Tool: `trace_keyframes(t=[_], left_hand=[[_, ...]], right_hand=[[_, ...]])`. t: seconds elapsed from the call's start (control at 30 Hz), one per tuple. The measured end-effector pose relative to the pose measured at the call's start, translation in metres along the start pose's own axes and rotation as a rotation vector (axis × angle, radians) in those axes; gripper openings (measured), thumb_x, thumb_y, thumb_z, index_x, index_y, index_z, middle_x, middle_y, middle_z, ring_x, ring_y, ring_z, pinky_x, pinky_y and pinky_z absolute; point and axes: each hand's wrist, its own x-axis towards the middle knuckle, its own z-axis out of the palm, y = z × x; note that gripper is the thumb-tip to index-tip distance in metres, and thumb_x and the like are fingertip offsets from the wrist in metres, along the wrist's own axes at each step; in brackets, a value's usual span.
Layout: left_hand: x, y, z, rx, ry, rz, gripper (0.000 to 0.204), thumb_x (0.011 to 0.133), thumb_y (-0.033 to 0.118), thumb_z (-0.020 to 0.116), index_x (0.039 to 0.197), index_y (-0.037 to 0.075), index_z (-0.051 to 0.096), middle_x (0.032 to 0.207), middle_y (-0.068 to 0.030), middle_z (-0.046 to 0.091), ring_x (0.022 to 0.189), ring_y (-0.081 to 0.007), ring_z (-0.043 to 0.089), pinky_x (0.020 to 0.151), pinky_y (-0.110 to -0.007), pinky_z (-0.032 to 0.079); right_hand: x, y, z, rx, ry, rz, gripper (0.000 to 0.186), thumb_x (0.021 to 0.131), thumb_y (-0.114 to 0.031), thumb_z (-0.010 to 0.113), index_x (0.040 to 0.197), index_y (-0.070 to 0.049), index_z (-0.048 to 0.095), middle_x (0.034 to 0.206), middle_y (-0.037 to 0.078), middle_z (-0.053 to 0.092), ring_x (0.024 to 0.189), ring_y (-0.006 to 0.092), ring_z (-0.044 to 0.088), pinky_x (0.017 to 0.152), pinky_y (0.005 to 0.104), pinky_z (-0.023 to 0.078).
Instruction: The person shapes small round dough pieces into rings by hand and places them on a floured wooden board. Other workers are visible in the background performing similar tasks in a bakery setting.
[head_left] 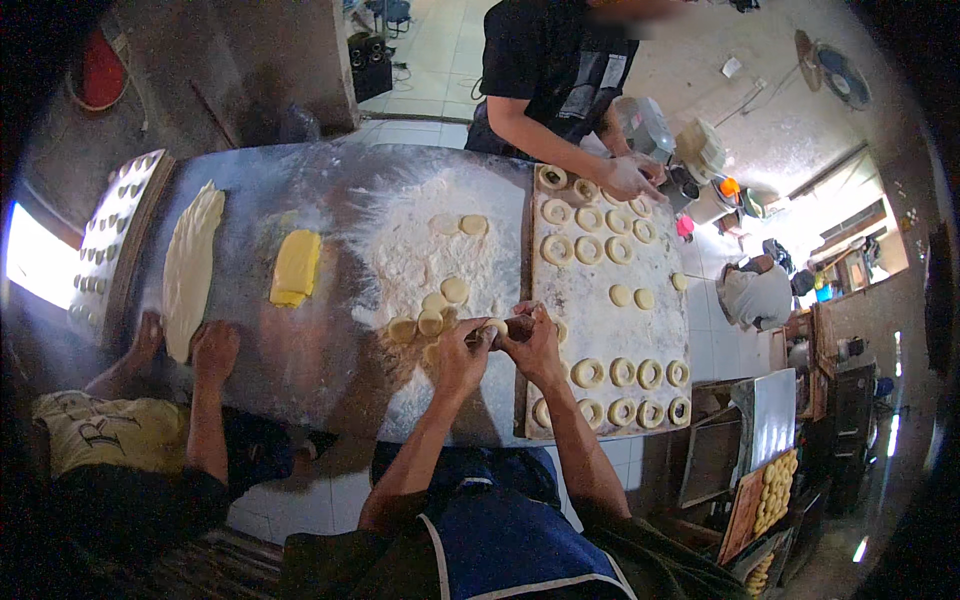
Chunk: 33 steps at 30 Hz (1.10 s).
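My left hand (463, 358) is closed on a small pale dough piece (495, 326) above the table's right part. My right hand (536, 350) meets it, fingers curled around something dark (519, 327) between the hands that I cannot make out. Just left of them, round dough pieces (430, 322) lie in a patch of white flour (400, 250). To the right, a floured board (600, 335) bears several dough rings (588, 373) in rows at its near and far ends, with a few small uncut rounds (620, 296) between.
Across the table a person's hands (632, 178) are over the board's far end. At the left another person's fists (215, 350) are by a long dough strip (190, 270). A yellow block (296, 268) sits mid-table; a tray of shaped pieces (118, 225) stands far left.
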Motion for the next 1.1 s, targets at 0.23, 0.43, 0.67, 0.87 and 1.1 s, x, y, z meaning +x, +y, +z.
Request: trace_keyframes(t=[0.23,0.43,0.67,0.87,1.1], left_hand=[[-0.001,0.008,0.009,-0.572,-0.274,-0.134,0.053,0.083,0.005,0.063,0.132,0.007,0.044,0.107,-0.0085,0.06,0.099,-0.0202,0.06,0.085,-0.032,0.049],[-0.005,0.012,0.059,-1.105,-0.302,-0.098,0.036,0.083,-0.003,0.054,0.114,0.009,0.041,0.1,-0.0058,0.053,0.093,-0.0148,0.058,0.082,-0.031,0.05],[-0.008,0.02,0.113,0.223,0.04,0.488,0.03,0.088,0.027,0.056,0.107,0.008,0.045,0.09,-0.0037,0.051,0.086,-0.0161,0.057,0.074,-0.035,0.048],[-0.012,0.043,0.172,-0.705,0.164,-0.173,0.039,0.098,0.04,0.036,0.097,0.005,0.052,0.083,-0.01,0.054,0.077,-0.0221,0.056,0.069,-0.041,0.046],[-0.023,0.037,0.2,-0.339,0.101,-0.13,0.038,0.098,0.034,0.042,0.105,0.0,0.056,0.096,-0.0124,0.06,0.089,-0.0237,0.059,0.082,-0.039,0.046]], right_hand=[[-0.001,0.003,-0.039,0.595,-0.348,0.196,0.042,0.074,0.003,0.072,0.11,-0.001,0.05,0.097,0.006,0.059,0.083,0.0127,0.06,0.074,0.0282,0.05],[0.003,0.036,-0.061,0.002,-0.159,0.237,0.047,0.1,-0.037,0.037,0.102,0.001,0.064,0.09,0.011,0.064,0.08,0.0209,0.062,0.068,0.0337,0.05],[-0.005,0.032,-0.099,0.182,-0.165,0.37,0.062,0.098,-0.046,0.039,0.077,0.007,0.064,0.066,0.014,0.062,0.06,0.0171,0.053,0.056,0.0309,0.042],[-0.014,0.032,-0.115,0.2,0.19,0.118,0.068,0.099,-0.048,0.038,0.069,0.008,0.062,0.058,0.016,0.057,0.059,0.0223,0.051,0.062,0.0404,0.043],[-0.012,0.061,-0.157,0.138,0.065,0.277,0.073,0.099,-0.05,0.035,0.069,0.012,0.059,0.053,0.022,0.05,0.052,0.0271,0.049,0.057,0.0448,0.04]])
